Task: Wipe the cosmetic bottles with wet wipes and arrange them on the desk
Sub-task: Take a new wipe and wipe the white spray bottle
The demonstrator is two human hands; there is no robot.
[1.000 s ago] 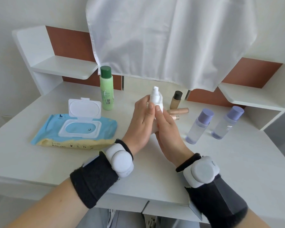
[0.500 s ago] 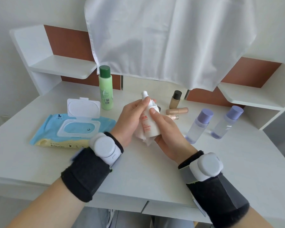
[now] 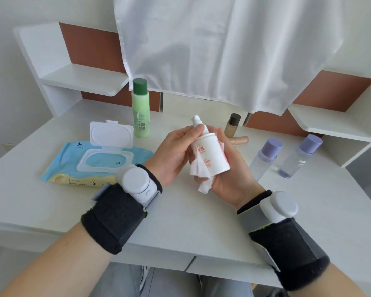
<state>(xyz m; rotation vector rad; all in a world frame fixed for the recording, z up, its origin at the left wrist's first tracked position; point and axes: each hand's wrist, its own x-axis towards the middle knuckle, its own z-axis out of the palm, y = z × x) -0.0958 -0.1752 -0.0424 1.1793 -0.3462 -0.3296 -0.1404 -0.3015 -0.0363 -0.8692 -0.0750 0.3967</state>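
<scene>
Your pack of wipes, a soft blue packet (image 3: 99,163), is lying on the white desk (image 3: 180,211) with its white flip lid standing open. Two clear bottles with lilac caps (image 3: 266,157) are holding clear liquid beside your right wrist. Both forearms are reaching in over the desk edge. Your right hand (image 3: 229,174) is cradling the white plastic bottle with red lettering (image 3: 210,155) above the desk, fingers curling round its body. Your left hand (image 3: 174,153) is curling its fingers round the neck. The crumpled white wet wipe (image 3: 199,172) is hanging between your palms; which hand is pinching it I cannot tell.
</scene>
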